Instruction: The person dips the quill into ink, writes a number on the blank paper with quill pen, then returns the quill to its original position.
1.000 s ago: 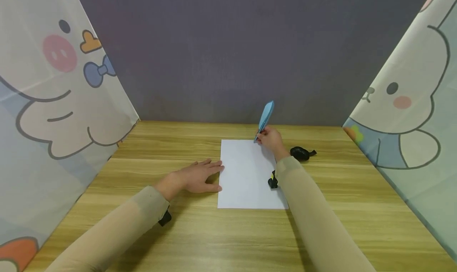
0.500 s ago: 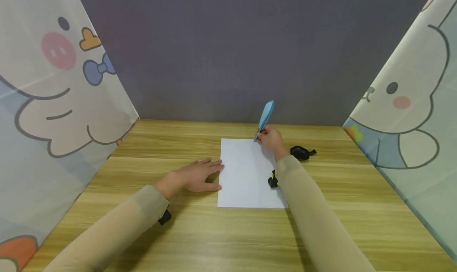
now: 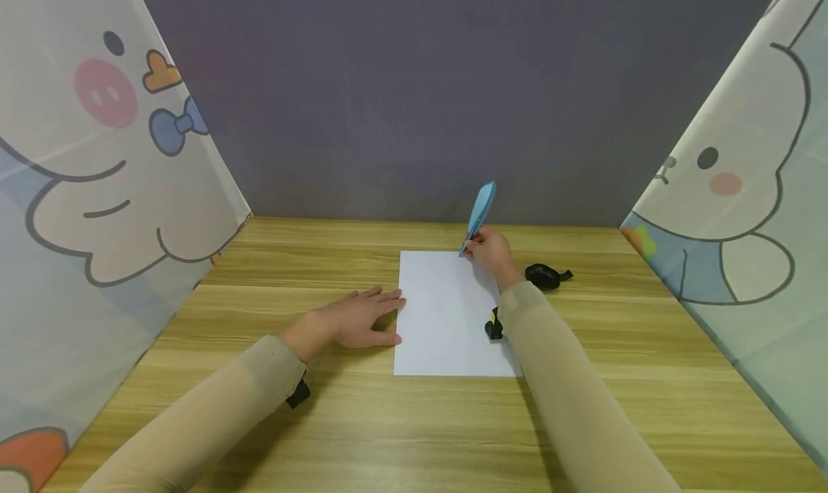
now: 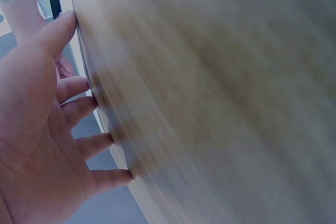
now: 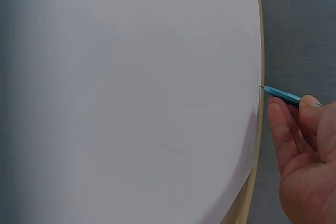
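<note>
A white sheet of paper (image 3: 446, 313) lies on the wooden table in the head view. My right hand (image 3: 491, 250) pinches a blue feather-shaped pen (image 3: 481, 207) at the sheet's far edge, its feather end leaning up and slightly right. In the right wrist view the pen's barrel (image 5: 283, 95) shows between thumb and fingers, its thin tip right at the paper's edge. My left hand (image 3: 362, 320) is spread beside the sheet, thumb and fingertips at its left edge. From the left wrist, the left hand (image 4: 47, 129) shows straight, spread fingers.
A black rounded object with a short strap (image 3: 543, 277) lies on the table (image 3: 323, 435) to the right of the sheet. Behind the table stands a dark grey panel (image 3: 414, 98). Cartoon-printed cloths hang at the left (image 3: 58, 213) and right (image 3: 763, 191).
</note>
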Demonstrator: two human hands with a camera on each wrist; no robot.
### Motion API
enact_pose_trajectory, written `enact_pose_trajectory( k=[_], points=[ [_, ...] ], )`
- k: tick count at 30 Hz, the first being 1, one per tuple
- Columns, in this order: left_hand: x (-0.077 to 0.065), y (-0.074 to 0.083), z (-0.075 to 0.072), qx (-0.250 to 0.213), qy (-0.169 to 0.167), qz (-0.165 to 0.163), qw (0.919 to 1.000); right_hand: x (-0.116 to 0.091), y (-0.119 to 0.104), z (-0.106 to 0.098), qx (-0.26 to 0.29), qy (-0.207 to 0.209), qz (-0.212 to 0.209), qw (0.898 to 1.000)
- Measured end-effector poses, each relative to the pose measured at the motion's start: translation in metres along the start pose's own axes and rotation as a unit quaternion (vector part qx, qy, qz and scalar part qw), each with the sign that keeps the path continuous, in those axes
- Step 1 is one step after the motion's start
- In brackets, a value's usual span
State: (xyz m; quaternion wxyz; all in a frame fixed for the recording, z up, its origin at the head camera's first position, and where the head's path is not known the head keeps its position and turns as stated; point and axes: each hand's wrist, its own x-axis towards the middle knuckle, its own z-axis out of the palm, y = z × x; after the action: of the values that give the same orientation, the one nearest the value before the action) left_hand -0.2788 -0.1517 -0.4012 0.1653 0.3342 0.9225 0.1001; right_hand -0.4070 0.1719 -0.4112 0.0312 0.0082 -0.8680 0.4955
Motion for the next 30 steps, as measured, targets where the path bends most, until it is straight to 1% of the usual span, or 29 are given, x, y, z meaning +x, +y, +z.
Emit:
enact_pose_trajectory(
  k=[11, 19, 30],
  points=[
    [0.0011, -0.002, 0.0014, 0.002, 0.001, 0.001, 1.0, -0.001, -0.0006, 0.0001, -0.009, 0.003, -0.008, 1.0],
    [0.0009, -0.0014, 0.0011, 0.002, 0.0, 0.0, 1.0, -0.0003, -0.0017, 0.0012, -0.006, -0.002, -0.004, 1.0],
    [0.0005, -0.001, 0.0002, -0.004, 0.002, 0.003, 1.0, 0.0005, -0.0057, 0.0064, -0.013, -0.014, -0.023, 1.0]
  ],
)
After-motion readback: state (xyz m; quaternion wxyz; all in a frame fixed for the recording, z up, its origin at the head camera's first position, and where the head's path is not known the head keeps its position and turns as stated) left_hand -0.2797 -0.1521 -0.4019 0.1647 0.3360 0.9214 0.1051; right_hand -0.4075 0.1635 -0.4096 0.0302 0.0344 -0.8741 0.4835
